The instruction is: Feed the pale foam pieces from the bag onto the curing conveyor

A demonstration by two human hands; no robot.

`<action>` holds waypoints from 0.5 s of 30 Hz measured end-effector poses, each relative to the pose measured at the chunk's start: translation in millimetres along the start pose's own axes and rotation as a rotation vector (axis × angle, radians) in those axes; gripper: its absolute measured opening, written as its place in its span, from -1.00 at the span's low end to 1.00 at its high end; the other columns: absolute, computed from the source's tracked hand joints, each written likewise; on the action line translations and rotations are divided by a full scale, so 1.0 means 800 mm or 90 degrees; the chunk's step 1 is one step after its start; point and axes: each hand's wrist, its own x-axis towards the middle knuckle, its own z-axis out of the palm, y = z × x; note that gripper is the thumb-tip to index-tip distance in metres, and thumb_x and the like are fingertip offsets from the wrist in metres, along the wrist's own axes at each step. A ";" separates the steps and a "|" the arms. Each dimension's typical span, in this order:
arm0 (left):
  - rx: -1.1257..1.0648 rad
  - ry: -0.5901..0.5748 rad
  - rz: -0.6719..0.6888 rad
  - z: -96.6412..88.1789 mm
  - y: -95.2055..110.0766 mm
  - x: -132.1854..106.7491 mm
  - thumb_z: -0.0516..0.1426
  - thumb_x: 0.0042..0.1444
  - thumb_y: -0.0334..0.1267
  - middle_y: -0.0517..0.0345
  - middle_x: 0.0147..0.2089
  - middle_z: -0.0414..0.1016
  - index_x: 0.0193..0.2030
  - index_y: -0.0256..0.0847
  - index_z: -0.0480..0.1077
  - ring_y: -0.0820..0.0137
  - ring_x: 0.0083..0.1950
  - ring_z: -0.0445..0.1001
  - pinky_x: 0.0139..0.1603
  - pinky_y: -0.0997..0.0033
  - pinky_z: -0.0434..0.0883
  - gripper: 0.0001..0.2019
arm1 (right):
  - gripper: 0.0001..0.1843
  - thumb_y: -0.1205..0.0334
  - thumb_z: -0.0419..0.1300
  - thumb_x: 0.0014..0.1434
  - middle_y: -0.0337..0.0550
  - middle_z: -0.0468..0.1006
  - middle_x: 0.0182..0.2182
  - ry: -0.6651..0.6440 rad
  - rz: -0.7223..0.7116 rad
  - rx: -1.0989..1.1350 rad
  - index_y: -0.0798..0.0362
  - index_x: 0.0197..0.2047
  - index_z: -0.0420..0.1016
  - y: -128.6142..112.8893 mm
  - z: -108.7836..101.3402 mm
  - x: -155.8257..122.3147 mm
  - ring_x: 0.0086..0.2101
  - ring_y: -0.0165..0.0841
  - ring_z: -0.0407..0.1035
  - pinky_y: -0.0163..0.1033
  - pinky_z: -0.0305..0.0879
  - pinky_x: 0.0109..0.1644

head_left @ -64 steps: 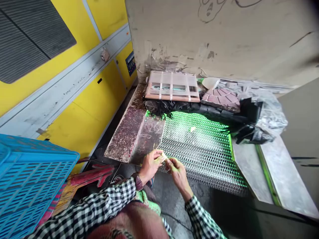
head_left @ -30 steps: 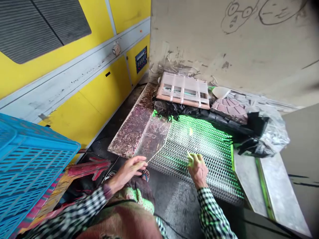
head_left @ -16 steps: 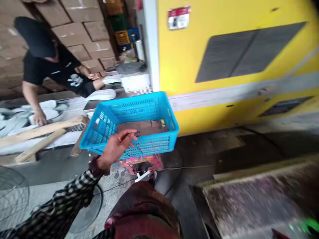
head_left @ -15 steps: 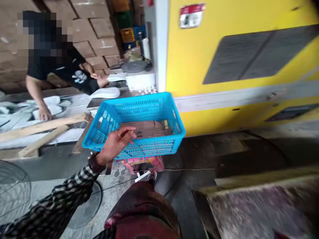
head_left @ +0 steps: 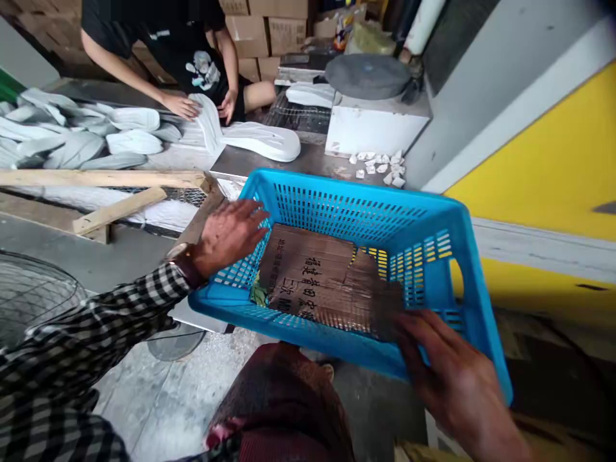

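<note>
Head view. Blue basket (head_left: 346, 187) sits between the two hands, its near rim toward the wearer's body. Sheet of cardboard (head_left: 317, 276), printed and torn at its right part, lies on the basket floor; scrap of green (head_left: 258, 293) tucked at the end nearer the left hand.

Left hand (head_left: 231, 234): over the basket's left end, fingers loosely bent and apart from the palm, nothing seen in them. Cannot tell whether it touches the rim. Right hand (head_left: 447, 366): over the near right rim, badly blurred; grip cannot be told. A dark smear at its fingertips may be cardboard or something held.

Beyond the left hand, a co-worker's hand (head_left: 180, 104) rests on a white sole (head_left: 264, 142); loose chips (head_left: 398, 182) lie past the basket's far rim.

Risks, as judged: the cardboard looks loose, so dragging fingers could lift or tear it further at the split. What bears the basket is hidden; a one-sided pull by the right hand might tip or skew it. A shove away from the body could knock the sole or scatter the chips.
</note>
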 end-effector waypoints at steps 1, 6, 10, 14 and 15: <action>-0.001 0.057 -0.023 -0.005 -0.009 -0.001 0.04 0.43 -0.10 -0.03 0.54 0.15 0.37 -0.16 0.31 0.02 0.50 0.10 0.48 -0.08 0.04 -0.55 | -0.70 0.14 0.04 0.43 -0.09 0.63 -0.02 -0.053 -0.036 -0.007 -0.17 0.09 0.53 -0.006 0.019 0.034 -0.09 -0.18 0.55 -0.09 0.48 -0.09; -0.174 -0.004 -0.221 0.011 -0.051 -0.011 0.14 0.36 -0.19 -0.26 0.38 0.35 0.43 -0.43 0.13 0.06 0.29 0.32 0.31 0.02 0.26 -0.40 | -0.57 0.48 0.10 0.24 0.01 0.54 0.11 -0.366 -0.279 -0.092 0.01 0.13 0.51 -0.040 0.156 0.155 0.04 -0.12 0.43 -0.11 0.43 -0.07; -0.291 -0.071 -0.288 0.028 -0.062 -0.015 0.09 0.39 -0.16 0.05 -0.16 0.57 0.09 -0.27 0.41 0.29 -0.22 0.41 -0.12 0.27 0.32 -0.73 | -0.42 0.47 0.11 0.27 -0.02 0.38 0.34 -0.459 -0.360 -0.028 -0.01 0.33 0.36 -0.061 0.280 0.207 0.16 -0.12 0.38 -0.10 0.43 0.06; -0.301 -0.037 -0.303 0.033 -0.063 -0.017 0.13 0.35 -0.18 0.02 -0.18 0.54 -0.01 -0.26 0.44 0.30 -0.26 0.39 -0.17 0.25 0.28 -0.79 | -0.26 0.49 0.09 0.24 0.04 0.30 0.40 -0.473 -0.251 -0.006 0.02 0.47 0.18 -0.062 0.383 0.233 0.17 -0.11 0.40 -0.08 0.41 0.12; -0.317 -0.028 -0.303 0.034 -0.064 -0.018 0.14 0.34 -0.19 0.02 -0.18 0.54 -0.02 -0.26 0.45 0.29 -0.24 0.41 -0.15 0.24 0.30 -0.80 | -0.26 0.49 0.08 0.23 0.07 0.28 0.41 -0.464 -0.230 -0.003 0.05 0.47 0.17 -0.060 0.400 0.236 0.16 -0.12 0.41 -0.09 0.41 0.12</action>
